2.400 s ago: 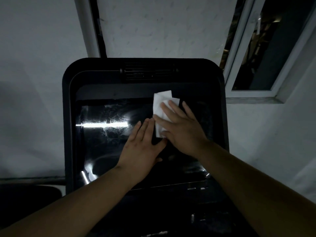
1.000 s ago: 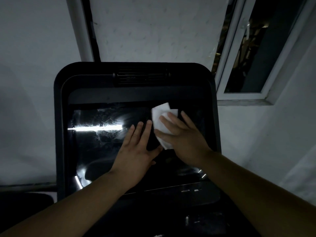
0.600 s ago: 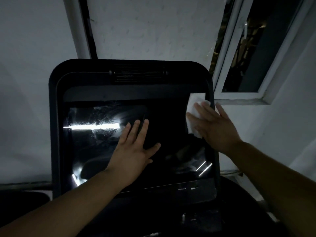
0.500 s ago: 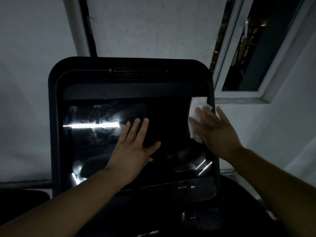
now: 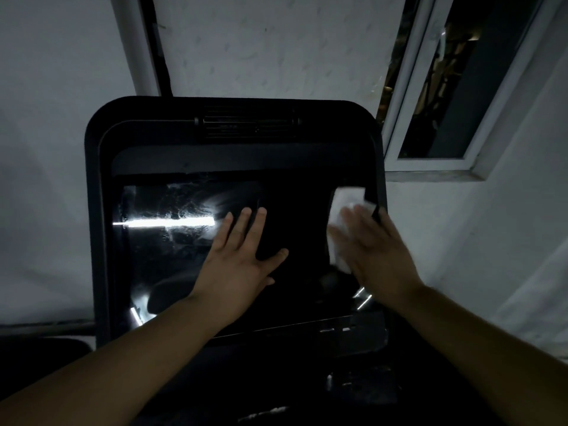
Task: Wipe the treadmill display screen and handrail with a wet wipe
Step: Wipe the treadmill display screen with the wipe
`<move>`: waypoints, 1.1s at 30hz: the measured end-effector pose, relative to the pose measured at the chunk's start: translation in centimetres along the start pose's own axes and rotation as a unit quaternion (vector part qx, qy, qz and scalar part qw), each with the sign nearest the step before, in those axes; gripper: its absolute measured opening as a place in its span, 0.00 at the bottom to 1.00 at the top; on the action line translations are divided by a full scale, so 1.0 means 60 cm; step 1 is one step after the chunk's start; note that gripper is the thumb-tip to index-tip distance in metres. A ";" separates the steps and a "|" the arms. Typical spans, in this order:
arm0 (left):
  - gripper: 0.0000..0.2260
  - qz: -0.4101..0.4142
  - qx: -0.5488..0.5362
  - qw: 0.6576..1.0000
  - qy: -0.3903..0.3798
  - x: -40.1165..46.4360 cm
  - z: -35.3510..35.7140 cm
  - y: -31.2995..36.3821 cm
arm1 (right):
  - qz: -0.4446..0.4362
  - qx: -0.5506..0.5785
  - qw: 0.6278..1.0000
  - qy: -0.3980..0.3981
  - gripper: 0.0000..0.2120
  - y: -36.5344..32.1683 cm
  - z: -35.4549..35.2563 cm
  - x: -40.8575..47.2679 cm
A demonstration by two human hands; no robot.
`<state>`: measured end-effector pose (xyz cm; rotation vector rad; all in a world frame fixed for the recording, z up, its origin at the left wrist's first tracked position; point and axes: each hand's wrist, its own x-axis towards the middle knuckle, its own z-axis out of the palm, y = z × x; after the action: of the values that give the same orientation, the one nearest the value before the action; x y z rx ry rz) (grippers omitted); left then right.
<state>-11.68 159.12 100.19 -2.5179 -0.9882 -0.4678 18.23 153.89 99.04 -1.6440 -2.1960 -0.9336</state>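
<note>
The treadmill display screen [image 5: 172,250] is a dark glossy panel in a black console frame [image 5: 92,210], with a bright strip of light reflected on its left half. My left hand [image 5: 239,262] lies flat on the middle of the screen, fingers straight and spread. My right hand [image 5: 375,253] presses a white wet wipe [image 5: 342,207] flat against the screen's right edge, next to the frame. The right hand is blurred by motion. No handrail can be made out in the dark lower area.
A white wall stands behind the console. A window with a white frame [image 5: 430,164] is at the upper right. Below the screen the console base [image 5: 353,388] is dark, with a few small light marks.
My right hand has slid the wipe from the middle of the screen to its right edge. My left hand has stayed flat on the screen.
</note>
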 end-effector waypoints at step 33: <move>0.17 0.047 -0.037 0.986 0.155 -0.125 -0.024 -0.065 | 0.008 0.003 0.999 0.038 0.24 -0.095 -0.024 0.137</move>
<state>-19.87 156.82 99.09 -2.4422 -0.7425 -0.8502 9.95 158.39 102.64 -1.5958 -2.1305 -0.9680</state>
